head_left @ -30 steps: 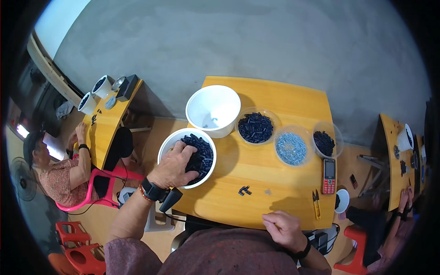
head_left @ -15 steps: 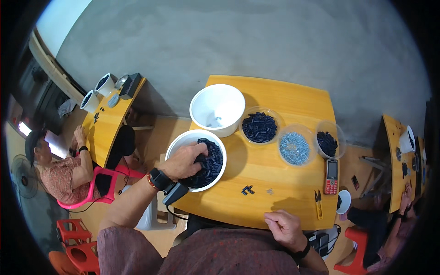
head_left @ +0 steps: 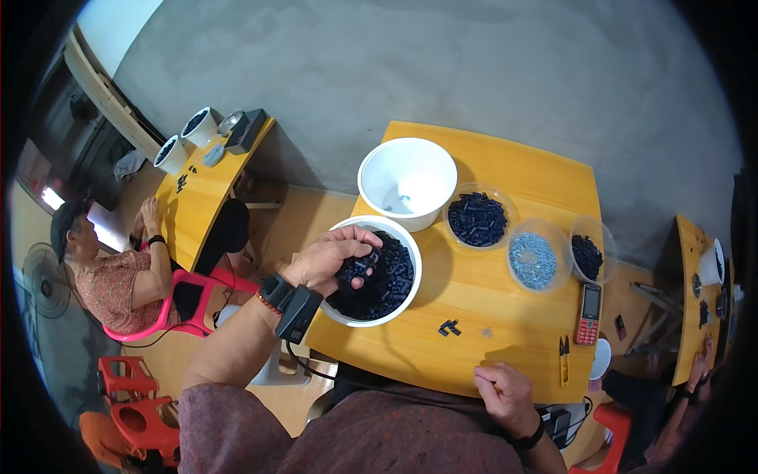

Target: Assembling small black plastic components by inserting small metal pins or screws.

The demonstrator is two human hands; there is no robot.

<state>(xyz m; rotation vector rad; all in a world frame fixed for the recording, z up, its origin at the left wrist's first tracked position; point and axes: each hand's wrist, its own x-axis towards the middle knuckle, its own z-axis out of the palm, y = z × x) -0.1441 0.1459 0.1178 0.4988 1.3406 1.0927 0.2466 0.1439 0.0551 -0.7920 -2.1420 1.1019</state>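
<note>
My left hand (head_left: 335, 257) is over the near white bucket (head_left: 417, 276), turned partly up, with its fingers curled round small black plastic pieces (head_left: 373, 257). A heap of the same kind of pieces (head_left: 399, 272) fills the bucket below it. At the table's front edge my right hand (head_left: 505, 393) is closed, fingers bent in; whether anything is inside them is hidden. Left of that hand, a few loose black pieces (head_left: 449, 327) and some tiny pale bits (head_left: 486, 332) lie on the wood.
Behind stands a second white bucket (head_left: 407, 150) with a small bit inside. Clear tubs hold black parts (head_left: 478, 220), silver screws (head_left: 533, 261) and more black parts (head_left: 587, 257). A red phone (head_left: 588, 314) and yellow-handled snips (head_left: 564, 362) lie at the right. People (head_left: 118, 288) sit at side tables.
My left hand has turned over from palm-down in the bucket and lifted slightly, with black pieces now showing in its fingers. The whole view has shifted; my right hand stays closed at the edge.
</note>
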